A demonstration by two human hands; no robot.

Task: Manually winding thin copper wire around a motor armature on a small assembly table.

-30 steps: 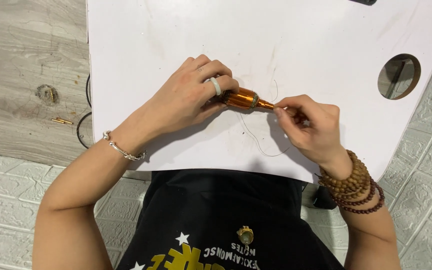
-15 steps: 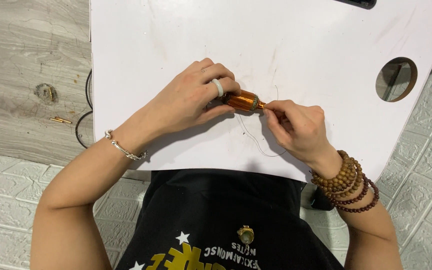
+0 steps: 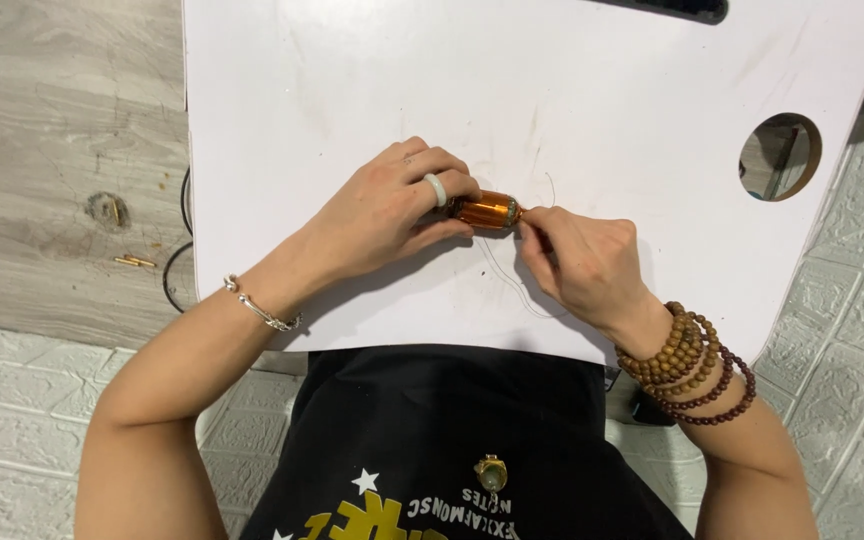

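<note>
Copper-coloured wire wound into a small coil [image 3: 487, 209] is what I see at the centre of the white table [image 3: 652, 90], well in from every edge and a little nearer the near edge than the far one. The coil lies on its side with its long axis running left to right — parallel to the near edge.

My left hand [image 3: 392, 205] closes around the coil's left end, fingers curled over the top and thumb beneath, a pale ring on one finger. My right hand [image 3: 587, 260] meets the coil's right end, thumb and forefinger pinched together at the tip; they seem to nip something fine there, though it is too small to make out. A thin loose wire [image 3: 512, 290] trails from that end in a loop towards the near edge, passing under the right hand.

Both forearms come in from the near edge, angled inward — a thin bracelet on the left wrist, wooden beads on the right. Each hand touches the coil, from opposite ends.
</note>
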